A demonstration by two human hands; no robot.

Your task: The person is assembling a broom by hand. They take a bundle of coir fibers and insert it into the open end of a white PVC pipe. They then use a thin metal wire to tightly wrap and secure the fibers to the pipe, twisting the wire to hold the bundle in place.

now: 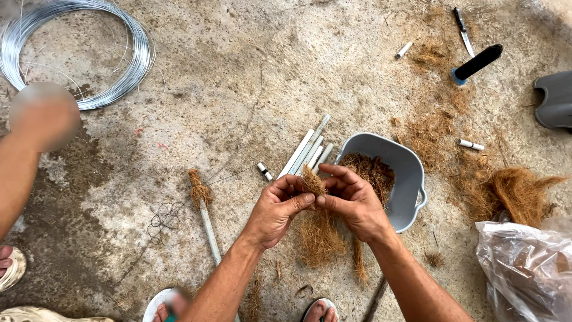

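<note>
A tuft of brown, stringy coconut fibre [314, 206] is pinched between the left hand [275, 210] and right hand [353, 203], both closed on it above the concrete floor [238, 89], loose strands hanging below. Just behind, a grey plastic tub [411, 173] holds more fibre. A crumpled clear plastic bag [527, 268] lies at right.

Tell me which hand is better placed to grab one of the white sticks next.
Left, probably. Both hands pinch the fibre bundle, but the left hand sits on the side of the white sticks, just below them. The right hand lies over the grey tub, farther from them.
</note>
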